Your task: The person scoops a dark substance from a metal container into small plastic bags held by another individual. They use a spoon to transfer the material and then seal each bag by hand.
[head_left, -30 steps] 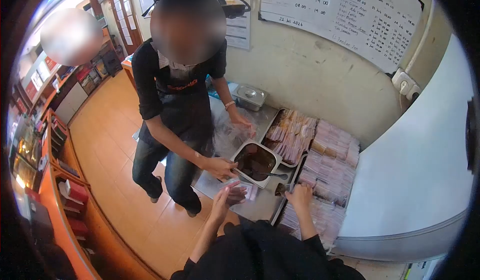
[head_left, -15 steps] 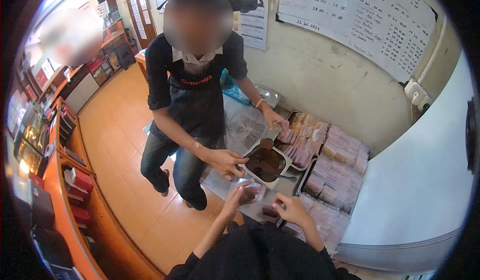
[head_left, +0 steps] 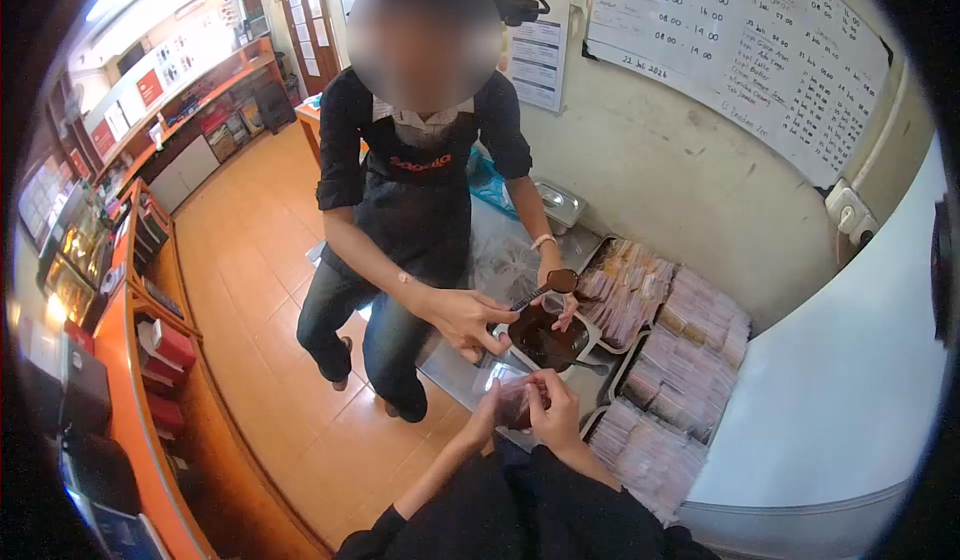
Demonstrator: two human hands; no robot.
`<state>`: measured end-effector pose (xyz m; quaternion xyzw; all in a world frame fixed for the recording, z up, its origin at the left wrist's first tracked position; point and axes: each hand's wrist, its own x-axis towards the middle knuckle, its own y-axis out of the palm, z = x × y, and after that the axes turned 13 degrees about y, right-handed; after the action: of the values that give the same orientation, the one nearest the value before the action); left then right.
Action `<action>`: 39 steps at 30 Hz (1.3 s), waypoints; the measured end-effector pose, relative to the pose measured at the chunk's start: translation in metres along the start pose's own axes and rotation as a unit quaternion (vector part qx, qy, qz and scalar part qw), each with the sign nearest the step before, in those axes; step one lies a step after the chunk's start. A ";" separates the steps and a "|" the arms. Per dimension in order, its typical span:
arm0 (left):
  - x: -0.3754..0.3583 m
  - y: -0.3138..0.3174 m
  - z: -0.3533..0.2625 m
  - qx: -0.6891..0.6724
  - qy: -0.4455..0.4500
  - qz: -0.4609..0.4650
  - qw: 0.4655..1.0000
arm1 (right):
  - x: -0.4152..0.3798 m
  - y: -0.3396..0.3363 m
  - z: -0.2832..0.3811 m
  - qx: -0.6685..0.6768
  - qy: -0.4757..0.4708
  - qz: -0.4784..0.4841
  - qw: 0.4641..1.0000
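My left hand (head_left: pixel 482 422) is closed on a small clear plastic bag (head_left: pixel 514 401) with something dark brown in it. On the other side, my right hand (head_left: pixel 556 415) pinches the bag's edge near the top. Just beyond, a light-coloured tub (head_left: pixel 518 357) holds a dark brown paste (head_left: pixel 548 344), and a dark-handled utensil (head_left: pixel 578 362) rests across it. A co-worker's hand (head_left: pixel 462 317) holds a dark spoon (head_left: pixel 560 281) coated in brown over the tub. Their other hand (head_left: pixel 567 312) is beside a small clear item that I cannot make out.
Trays of packed bags (head_left: pixel 625 285) line the right side of the metal table, with more stacked packs (head_left: pixel 680 385) nearer me. A lidded metal pan (head_left: pixel 562 203) stands at the back. The co-worker (head_left: pixel 415 185) stands opposite, beside the tiled floor (head_left: pixel 250 320).
My right hand has come left from beside a dark piece to grip the bag. The co-worker has let go of the tub's rim and raised a coated spoon. My view has shifted slightly.
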<state>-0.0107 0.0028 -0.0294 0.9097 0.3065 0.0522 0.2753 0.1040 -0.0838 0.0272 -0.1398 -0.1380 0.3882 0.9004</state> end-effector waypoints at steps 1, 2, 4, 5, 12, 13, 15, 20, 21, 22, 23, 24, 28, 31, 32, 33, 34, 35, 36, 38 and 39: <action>-0.001 0.000 0.000 -0.029 -0.019 0.013 0.999 | -0.001 0.001 0.002 0.024 0.014 -0.001 1.000; -0.002 -0.001 -0.001 -0.028 -0.018 0.012 0.999 | -0.001 0.001 0.001 0.025 0.014 0.001 1.000; -0.002 -0.001 -0.002 0.019 -0.036 0.024 0.999 | 0.000 0.002 -0.001 0.012 -0.001 -0.016 1.000; -0.002 -0.003 0.002 0.021 -0.032 0.023 0.999 | 0.000 0.003 -0.001 0.014 -0.004 -0.016 1.000; -0.004 -0.003 0.008 0.087 0.029 -0.003 0.996 | -0.003 0.006 -0.002 0.012 0.034 -0.020 0.999; -0.005 -0.001 0.006 0.068 0.024 -0.004 0.997 | -0.004 0.006 -0.005 -0.013 0.017 -0.033 0.999; -0.006 0.005 -0.002 0.052 0.012 -0.012 0.998 | -0.003 0.006 -0.004 -0.043 0.009 -0.046 0.998; -0.007 -0.008 -0.002 0.126 0.050 0.031 0.990 | 0.010 -0.001 -0.019 0.019 0.027 -0.005 0.999; -0.008 -0.010 -0.003 0.178 0.066 0.048 0.981 | 0.012 -0.004 -0.030 0.130 0.109 0.075 0.983; -0.010 -0.007 -0.016 0.178 0.067 0.047 0.981 | 0.015 -0.009 -0.031 0.130 0.109 0.076 0.983; -0.012 -0.003 -0.031 0.217 0.022 0.080 0.973 | 0.018 -0.014 -0.032 0.162 0.137 0.154 0.965; -0.013 0.001 -0.040 0.254 -0.023 0.111 0.960 | 0.022 -0.019 -0.033 0.193 0.165 0.230 0.939; -0.008 -0.015 -0.015 0.251 0.058 0.186 0.948 | 0.030 -0.031 -0.051 0.003 0.093 0.309 0.947; -0.006 -0.010 -0.013 0.176 0.029 0.232 0.956 | 0.025 -0.042 -0.036 0.020 0.104 0.312 0.944; -0.003 -0.012 -0.007 0.177 0.030 0.231 0.956 | 0.025 -0.047 -0.029 -0.031 0.098 0.310 0.945; -0.001 -0.018 0.005 0.193 0.028 0.245 0.950 | 0.025 -0.050 -0.026 -0.081 0.091 0.307 0.944; 0.001 -0.022 0.013 0.210 0.027 0.259 0.942 | 0.025 -0.051 -0.028 -0.081 0.091 0.307 0.944; 0.003 -0.026 0.023 0.210 0.026 0.259 0.942 | 0.023 -0.053 -0.031 -0.097 0.117 0.320 0.935; 0.005 -0.027 0.030 0.223 0.021 0.239 0.945 | 0.021 -0.055 -0.035 -0.113 0.144 0.332 0.925; 0.007 -0.034 0.043 0.234 0.016 0.220 0.947 | 0.015 -0.058 -0.044 -0.142 0.163 0.312 0.925; 0.008 -0.038 0.050 0.251 0.040 0.181 0.950 | 0.012 -0.060 -0.050 -0.171 0.182 0.291 0.924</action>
<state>-0.0116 0.0095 -0.0923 0.9868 0.1506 0.0587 0.0112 0.1691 -0.1217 0.0045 -0.3936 0.0107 0.5715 0.7200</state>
